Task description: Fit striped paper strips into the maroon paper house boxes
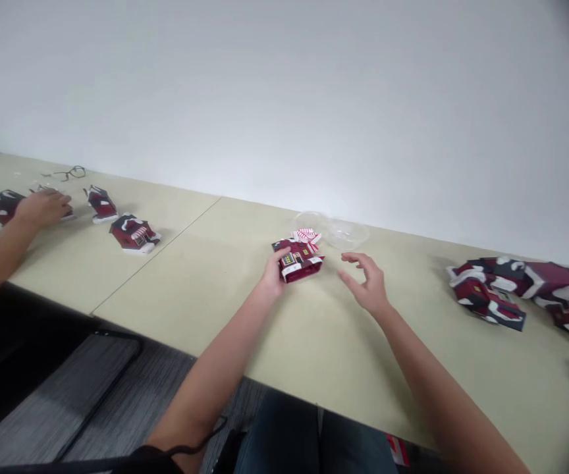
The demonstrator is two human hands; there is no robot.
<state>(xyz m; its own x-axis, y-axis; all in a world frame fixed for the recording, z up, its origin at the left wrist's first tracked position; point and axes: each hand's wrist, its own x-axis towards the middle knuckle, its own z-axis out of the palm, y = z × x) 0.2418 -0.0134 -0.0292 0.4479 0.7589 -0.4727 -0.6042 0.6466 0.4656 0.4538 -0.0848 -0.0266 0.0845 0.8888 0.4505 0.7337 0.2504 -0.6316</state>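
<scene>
My left hand (274, 271) is closed on a small dark red paper model house (300, 259) with yellow windows and white snow-like trim. The house is tilted, and its hollow underside partly faces me. A red-and-white striped piece (307, 235) shows just behind it; whether it is joined to the house I cannot tell. To the right, apart from the house, my right hand (367, 283) is held above the table with thumb and fingers spread and nothing between them. Behind the house lie clear round plastic pieces (348, 232).
Several similar model houses (487, 296) are clustered on the right of the table (215, 276). Two more, a model house (135, 234) and a narrower one (101, 203), stand on the left. There a co-worker's hand (45, 207) touches other houses. Eyeglasses (72, 172) lie near the wall.
</scene>
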